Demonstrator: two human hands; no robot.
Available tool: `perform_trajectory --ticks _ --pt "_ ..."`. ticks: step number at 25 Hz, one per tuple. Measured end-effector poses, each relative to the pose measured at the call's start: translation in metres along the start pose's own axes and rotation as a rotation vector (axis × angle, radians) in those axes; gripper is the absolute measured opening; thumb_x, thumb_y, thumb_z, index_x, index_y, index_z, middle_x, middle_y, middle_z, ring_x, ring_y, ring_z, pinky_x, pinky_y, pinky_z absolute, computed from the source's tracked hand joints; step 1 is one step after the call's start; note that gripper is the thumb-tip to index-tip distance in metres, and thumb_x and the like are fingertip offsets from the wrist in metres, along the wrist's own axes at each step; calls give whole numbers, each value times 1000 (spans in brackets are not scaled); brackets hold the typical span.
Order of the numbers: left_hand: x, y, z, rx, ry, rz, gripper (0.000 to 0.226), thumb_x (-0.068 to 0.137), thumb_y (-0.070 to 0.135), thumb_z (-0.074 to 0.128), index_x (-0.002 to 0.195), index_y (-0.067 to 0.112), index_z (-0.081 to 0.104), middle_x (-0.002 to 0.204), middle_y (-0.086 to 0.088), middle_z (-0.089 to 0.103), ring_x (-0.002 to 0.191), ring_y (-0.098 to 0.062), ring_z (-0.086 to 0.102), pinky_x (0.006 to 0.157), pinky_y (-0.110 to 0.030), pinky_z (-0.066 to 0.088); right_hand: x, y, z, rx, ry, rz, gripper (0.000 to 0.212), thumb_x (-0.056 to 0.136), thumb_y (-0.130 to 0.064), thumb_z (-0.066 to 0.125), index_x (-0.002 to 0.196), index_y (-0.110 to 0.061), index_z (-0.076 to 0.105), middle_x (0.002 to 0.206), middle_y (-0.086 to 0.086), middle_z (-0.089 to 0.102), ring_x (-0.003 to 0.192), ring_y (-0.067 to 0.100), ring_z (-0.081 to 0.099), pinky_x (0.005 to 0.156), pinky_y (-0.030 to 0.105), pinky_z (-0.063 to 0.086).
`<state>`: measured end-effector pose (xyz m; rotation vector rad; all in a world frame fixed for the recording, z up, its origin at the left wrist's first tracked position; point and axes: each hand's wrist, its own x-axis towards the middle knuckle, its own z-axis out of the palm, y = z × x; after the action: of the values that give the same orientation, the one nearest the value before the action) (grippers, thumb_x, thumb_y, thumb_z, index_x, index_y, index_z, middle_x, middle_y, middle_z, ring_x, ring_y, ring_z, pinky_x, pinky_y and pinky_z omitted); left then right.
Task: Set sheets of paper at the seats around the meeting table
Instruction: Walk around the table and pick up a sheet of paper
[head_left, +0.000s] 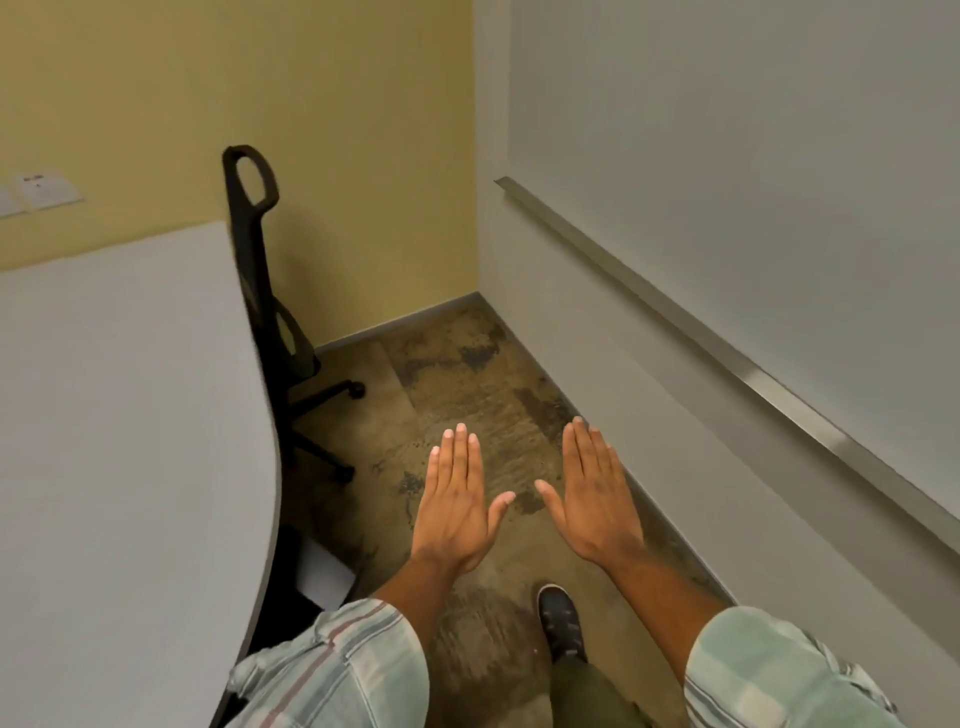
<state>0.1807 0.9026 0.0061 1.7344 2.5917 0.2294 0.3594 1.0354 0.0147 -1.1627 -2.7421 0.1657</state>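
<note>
Beside counter (130, 415): left hand (457, 499) and right hand (597, 493) flat, wide, empty. No paper on visible counter; white sheet-like thing (324, 574) under its edge, uncertain. Risk: tripping on chair (270, 291) base.

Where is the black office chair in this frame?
In the head view, the black office chair stands left of centre, tucked against the meeting table edge, near the yellow wall.

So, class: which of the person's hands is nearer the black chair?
Left. The left hand hovers just right of the black chair; the right hand is farther off, by the wall.
</note>
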Motion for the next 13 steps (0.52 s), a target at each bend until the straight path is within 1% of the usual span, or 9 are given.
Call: perform_trajectory --ticks 2,5,7,8,9,12,13 --pt "32 -15 6 0 -27 -82 92 107 71 10 166 3 -5 176 -17 -15 164 -31 -16 133 -49 -2 52 1 14 46 -65 -79 89 104 -69 20 166 -8 0 175 15 0 162 31 1 129 53 21" --pt "72 -39 13 43 -28 -229 93 106 72 9 166 4 -7 175 -17 -18 163 -30 -20 134 -50 -1 127 -3 29 67 -80 -197 89 103 -69 21 166 -8 1 175 14 1 162 31 2 129 54 21" --pt "92 -54 9 44 -52 -308 93 105 73 8 166 4 -7 175 -17 -18 163 -30 -19 134 -50 0 174 -10 30 89 -123 -277 89 104 -69 22 166 -9 2 175 14 2 162 31 3 129 54 21" --pt "102 -60 7 63 -35 -353 93 106 73 8 167 5 -6 176 -17 -17 163 -30 -19 134 -50 0 196 -13 31 70 -112 -328 89 104 -69 21 166 -9 2 175 14 2 162 31 4 129 54 21" --pt "111 -67 4 75 -19 -398 93 106 73 9 167 5 -6 176 -17 -16 163 -30 -18 134 -50 0 217 -19 33 60 -105 -374 89 104 -70 21 166 -9 3 175 14 3 162 31 4 129 54 21" --pt "132 -94 -9 48 -16 -538 91 106 73 12 167 7 -6 177 -15 -15 164 -30 -15 134 -50 2 278 -48 32 94 -180 -462 88 104 -70 21 166 -10 3 176 13 2 162 29 3 129 53 22" --pt "135 -107 -11 61 3 -581 91 106 72 13 167 7 -6 177 -14 -15 164 -30 -15 134 -51 4 294 -61 36 96 -178 -504 88 104 -70 20 166 -10 2 176 12 2 162 29 2 129 53 22"
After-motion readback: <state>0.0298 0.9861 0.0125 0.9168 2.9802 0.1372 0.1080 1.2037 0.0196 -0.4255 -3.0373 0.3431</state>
